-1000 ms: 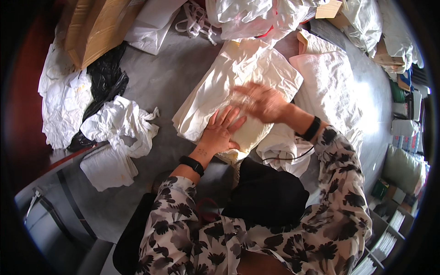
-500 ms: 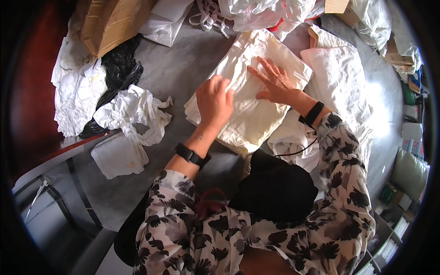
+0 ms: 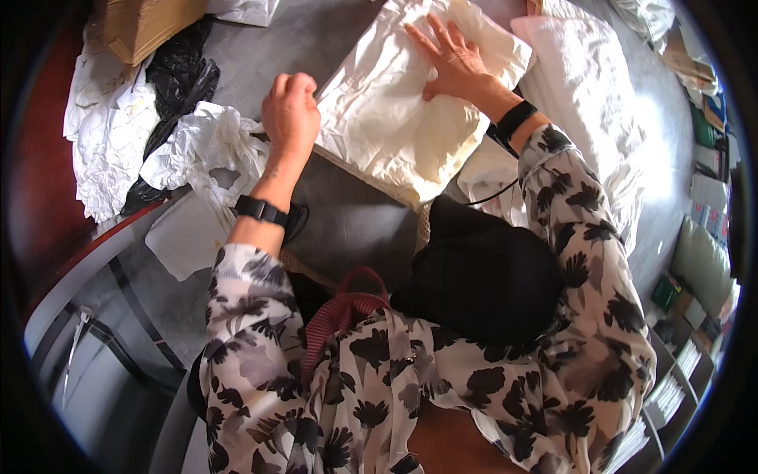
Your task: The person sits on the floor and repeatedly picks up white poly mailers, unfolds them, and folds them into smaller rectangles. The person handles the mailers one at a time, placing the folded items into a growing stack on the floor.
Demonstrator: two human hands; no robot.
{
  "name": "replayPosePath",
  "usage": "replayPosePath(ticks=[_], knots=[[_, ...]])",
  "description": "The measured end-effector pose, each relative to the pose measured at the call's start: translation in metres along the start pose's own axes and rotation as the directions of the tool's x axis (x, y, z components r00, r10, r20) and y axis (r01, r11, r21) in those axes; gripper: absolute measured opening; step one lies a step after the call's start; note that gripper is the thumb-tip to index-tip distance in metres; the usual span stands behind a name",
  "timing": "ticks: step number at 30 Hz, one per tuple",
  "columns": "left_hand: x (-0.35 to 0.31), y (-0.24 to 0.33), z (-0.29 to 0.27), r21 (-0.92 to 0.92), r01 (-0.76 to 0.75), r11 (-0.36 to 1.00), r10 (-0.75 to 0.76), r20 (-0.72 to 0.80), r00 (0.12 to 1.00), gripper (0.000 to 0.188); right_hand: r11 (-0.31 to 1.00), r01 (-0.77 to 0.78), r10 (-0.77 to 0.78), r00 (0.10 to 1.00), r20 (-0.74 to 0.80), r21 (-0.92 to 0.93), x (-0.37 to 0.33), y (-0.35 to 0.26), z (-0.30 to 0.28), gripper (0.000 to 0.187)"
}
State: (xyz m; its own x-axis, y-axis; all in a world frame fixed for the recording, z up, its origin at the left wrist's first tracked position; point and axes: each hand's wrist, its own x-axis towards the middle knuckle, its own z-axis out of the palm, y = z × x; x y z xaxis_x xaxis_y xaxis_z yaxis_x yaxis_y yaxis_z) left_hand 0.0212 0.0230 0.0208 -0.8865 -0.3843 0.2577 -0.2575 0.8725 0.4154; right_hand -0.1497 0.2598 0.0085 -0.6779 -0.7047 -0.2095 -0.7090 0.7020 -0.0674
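A folded, creased cream cloth [image 3: 387, 118] lies on the grey table in front of me, its near corner hanging toward my lap. My right hand [image 3: 454, 63] rests flat on its upper part, fingers spread wide. Just beside the cloth's left edge is my left hand [image 3: 290, 114], closed like a fist; whatever its fingers may hold is hidden. A thicker white textile [image 3: 580, 95] lies to the right of the cloth, and part of another white piece [image 3: 489, 174] shows under my right forearm.
Crumpled white cloths [image 3: 209, 146], a black plastic bag [image 3: 178, 75] and a cardboard box [image 3: 150, 28] crowd the left side by a red surface [image 3: 47, 158]. A folded white cloth [image 3: 185, 233] lies nearer. Shelves and boxes [image 3: 695, 276] stand at the far right. A black cap-like object [image 3: 482, 276] is close to my chest.
My left hand has moved left, from over the cloth to beside its left edge. My right hand stays spread on the cloth. The whole view has shifted, with things appearing higher.
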Motion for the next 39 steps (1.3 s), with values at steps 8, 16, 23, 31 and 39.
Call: replayPosePath(ticks=[8,16,23,31,39], knots=[[-0.034,0.008,0.027,-0.055,-0.616,0.786,0.564,0.475,0.676,0.048,0.701,0.701,-0.713,0.694,0.1,0.134,-0.152,-0.052,0.041,0.063],[-0.042,-0.003,0.045,-0.115,-0.604,0.788,0.594,0.397,0.699,0.053,0.616,0.589,-0.685,0.728,-0.013,0.523,-0.157,-0.043,0.047,0.036],[0.006,-0.047,-0.004,-0.165,-0.52,0.838,0.546,0.26,0.796,0.013,0.77,0.364,-0.42,0.908,-0.014,0.525,-0.09,-0.046,-0.034,0.037],[0.076,-0.248,-0.123,-0.085,0.372,0.924,-0.378,-0.068,0.923,0.01,0.934,0.298,-0.349,0.879,0.324,0.196,0.036,-0.061,-0.006,0.07],[0.094,-0.423,-0.156,0.007,0.748,0.663,-0.705,-0.331,0.628,0.05,0.991,0.12,-0.067,0.831,0.552,-0.06,0.059,-0.084,0.016,0.084]])
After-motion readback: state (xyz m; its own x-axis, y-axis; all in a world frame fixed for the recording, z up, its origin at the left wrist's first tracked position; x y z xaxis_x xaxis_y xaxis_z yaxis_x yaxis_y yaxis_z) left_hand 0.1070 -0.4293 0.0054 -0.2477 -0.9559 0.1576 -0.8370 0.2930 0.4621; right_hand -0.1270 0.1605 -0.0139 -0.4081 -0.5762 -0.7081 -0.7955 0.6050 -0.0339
